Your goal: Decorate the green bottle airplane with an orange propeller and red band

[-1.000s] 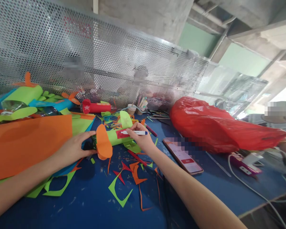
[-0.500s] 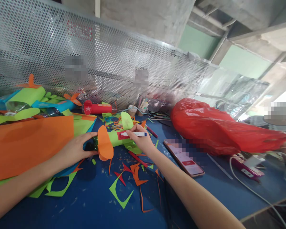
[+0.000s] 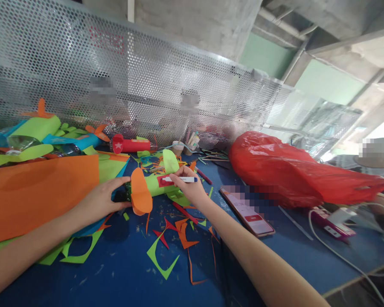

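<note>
A plastic bottle point(image 3: 123, 194) wrapped in green paper lies across the middle, with an orange paper wing point(image 3: 141, 192) near its bottom end and a green paper tail piece point(image 3: 170, 160) at the other. My left hand point(image 3: 110, 196) grips the dark bare end, thumb and fingers on either side. Between the fingers of my right hand point(image 3: 185, 182) is a white marker point(image 3: 187, 179) with a blue end pointing right. Its tip meets a red paper patch point(image 3: 161, 181) on the green wrap. The mark under the tip is too small to make out.
Paper scraps point(image 3: 166, 260) litter the blue table point(image 3: 121, 277). Orange sheets point(image 3: 41, 196) and paper-covered bottles lie left. A phone point(image 3: 248, 212), a red plastic bag point(image 3: 281, 170) and a corded power strip point(image 3: 333, 224) are right. Behind stands a perforated metal screen point(image 3: 166, 76).
Almost nothing differs. Both hands, the bottle and the marker stay in place, with the tip still on the red patch. A person's hand at the far right edge has shifted slightly.
</note>
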The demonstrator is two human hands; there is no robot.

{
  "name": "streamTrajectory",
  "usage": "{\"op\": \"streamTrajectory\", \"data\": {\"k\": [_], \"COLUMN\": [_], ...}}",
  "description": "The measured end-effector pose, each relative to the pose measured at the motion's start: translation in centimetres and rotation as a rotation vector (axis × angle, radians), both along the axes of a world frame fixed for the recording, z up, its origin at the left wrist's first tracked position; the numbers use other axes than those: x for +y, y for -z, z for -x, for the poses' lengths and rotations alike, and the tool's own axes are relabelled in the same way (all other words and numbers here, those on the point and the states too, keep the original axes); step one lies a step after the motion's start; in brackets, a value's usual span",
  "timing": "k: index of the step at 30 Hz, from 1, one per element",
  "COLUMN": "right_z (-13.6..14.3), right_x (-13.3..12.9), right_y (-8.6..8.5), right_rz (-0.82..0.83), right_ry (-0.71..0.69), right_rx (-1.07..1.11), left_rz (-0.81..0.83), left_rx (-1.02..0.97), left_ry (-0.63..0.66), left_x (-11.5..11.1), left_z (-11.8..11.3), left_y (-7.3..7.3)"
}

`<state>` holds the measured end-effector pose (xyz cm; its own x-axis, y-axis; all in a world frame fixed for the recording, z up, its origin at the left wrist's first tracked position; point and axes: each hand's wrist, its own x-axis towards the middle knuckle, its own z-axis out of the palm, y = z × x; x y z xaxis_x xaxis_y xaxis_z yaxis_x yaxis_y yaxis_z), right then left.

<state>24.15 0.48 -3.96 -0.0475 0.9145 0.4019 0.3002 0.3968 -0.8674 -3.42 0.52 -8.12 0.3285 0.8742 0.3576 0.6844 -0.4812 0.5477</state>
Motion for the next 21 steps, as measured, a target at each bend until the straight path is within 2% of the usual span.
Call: {"op": "streamTrajectory", "data": {"k": [21], "right_z": [0.22], "right_x": [-0.28], "right_y": [-0.35], "right_rz": [0.041], "right_ry": [0.009], "right_rx": [0.009], "left_rz": [-0.002], "left_rx": [0.022], "left_ry": [0.004], "left_x": [-0.05], "left_z": [0.05], "left_y": [-0.13]}}
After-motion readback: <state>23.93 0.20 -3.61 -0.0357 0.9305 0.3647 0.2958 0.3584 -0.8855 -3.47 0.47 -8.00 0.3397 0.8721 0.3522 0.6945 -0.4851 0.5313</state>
